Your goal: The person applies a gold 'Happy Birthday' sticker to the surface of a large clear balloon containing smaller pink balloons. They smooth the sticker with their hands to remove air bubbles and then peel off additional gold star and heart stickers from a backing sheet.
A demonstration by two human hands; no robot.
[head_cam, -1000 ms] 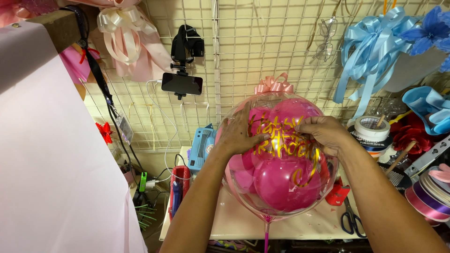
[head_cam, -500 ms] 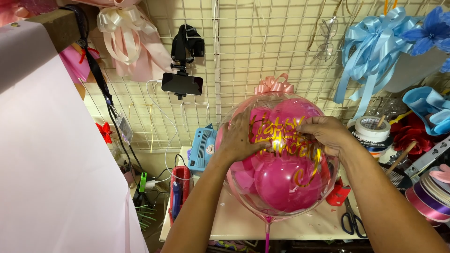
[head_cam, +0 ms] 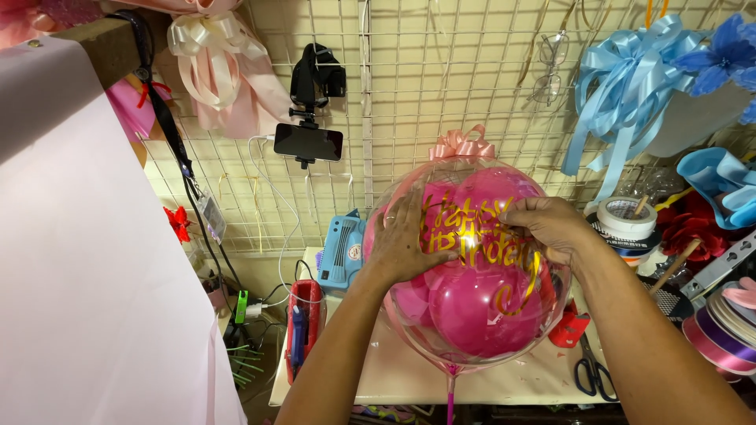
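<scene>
From the head view, the left hand lies flat on the near face of a clear balloon, fingers spread and pressed to the skin, so this grip is wide open and clasps nothing. The right hand rests on the balloon's upper right, its fingertips drawn together on the gold lettering stuck across the front; whether that grip pinches the lettering or only presses it down cannot be told. The lettering runs between the two grips, touching both.

Inside the clear balloon, just below and behind the grips, sit several pink balloons. A pink ribbon bow tops the balloon, just above the grips, and a pink stick hangs from its bottom, below them.

Under the balloon lies a table with a pale top. Black scissors lie on it below the right grip, beside a red tool. A blue machine stands just left of the left grip, with a red holder below it.

Behind the grips hangs a wire grid, carrying a phone on a mount up to the left and a light blue bow up to the right. A roll of tape sits just right of the right grip, and ribbon spools lie lower right.
</scene>
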